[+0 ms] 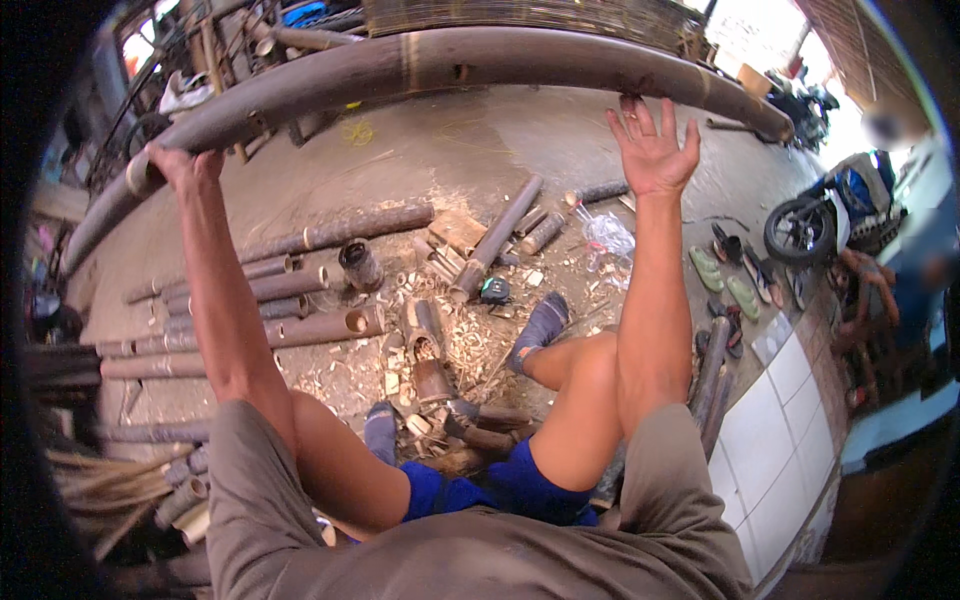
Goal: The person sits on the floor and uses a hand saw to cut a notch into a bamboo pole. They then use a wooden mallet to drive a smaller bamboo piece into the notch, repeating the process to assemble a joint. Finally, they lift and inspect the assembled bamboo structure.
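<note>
A long, thick dark bamboo pole [520, 58] spans the far side of the view from left to right, raised in front of me with both arms stretched out. It has paler rings at its joints and a small dark hole near its middle. Toward its left end, my left hand [188, 168] is closed on the pole's near edge, its fingers partly hidden behind it. My right hand [657, 155] is open under the right part, palm toward me and fingers spread, fingertips at the pole's lower edge.
Cut bamboo lengths [290, 335] lie at left on the floor, amid wood chips [470, 340]. A dark tape measure [494, 291] lies between my feet. Sandals [742, 297], a motorbike [805, 228], white tiles [780, 420] and another person [905, 290] are at right.
</note>
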### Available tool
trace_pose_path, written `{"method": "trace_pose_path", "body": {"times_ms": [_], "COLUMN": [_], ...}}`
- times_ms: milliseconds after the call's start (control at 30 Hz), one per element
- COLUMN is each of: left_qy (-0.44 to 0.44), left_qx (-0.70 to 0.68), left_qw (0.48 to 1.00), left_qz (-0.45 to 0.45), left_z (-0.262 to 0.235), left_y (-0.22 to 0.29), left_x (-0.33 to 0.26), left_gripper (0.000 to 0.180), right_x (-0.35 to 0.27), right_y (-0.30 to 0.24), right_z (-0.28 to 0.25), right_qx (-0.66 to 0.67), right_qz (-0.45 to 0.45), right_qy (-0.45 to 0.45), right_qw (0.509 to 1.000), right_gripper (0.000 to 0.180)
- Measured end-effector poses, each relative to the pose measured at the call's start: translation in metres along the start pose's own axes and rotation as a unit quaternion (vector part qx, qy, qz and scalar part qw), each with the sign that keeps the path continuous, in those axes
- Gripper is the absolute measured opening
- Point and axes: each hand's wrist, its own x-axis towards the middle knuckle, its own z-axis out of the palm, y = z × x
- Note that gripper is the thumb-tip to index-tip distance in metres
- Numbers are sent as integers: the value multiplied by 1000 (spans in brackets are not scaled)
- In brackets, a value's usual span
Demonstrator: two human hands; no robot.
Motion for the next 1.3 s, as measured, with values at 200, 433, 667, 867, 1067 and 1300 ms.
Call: {"method": "trace_pose_path", "body": {"times_ms": [200, 433, 667, 867, 1067, 1300], "left_qy": [343, 128, 362, 404, 354, 347], "left_qx": [212, -18, 161, 173, 180, 204], "left_qw": [913, 990, 918, 898, 918, 915], "left_qz": [69, 57, 15, -7, -14, 26], "left_z": [57, 33, 70, 67, 63, 37], "left_y": [-23, -9, -11, -3, -2, 2], "left_x": [8, -11, 6, 3, -1, 7], "left_gripper": [86, 72, 74, 70, 80, 80], "right_x": [14, 9, 8, 15, 8, 10], "right_y": [3, 8, 7, 17, 33, 13], "right_z": [-27, -22, -13, -5, -9, 18], "right_qx": [53, 39, 61, 95, 11, -1], "right_qz": [23, 13, -20, 9, 21, -11], "right_qy": [26, 65, 59, 91, 86, 69], "right_qw": [998, 997, 996, 991, 996, 998], "right_gripper": [101, 100, 97, 83, 84, 62]}}
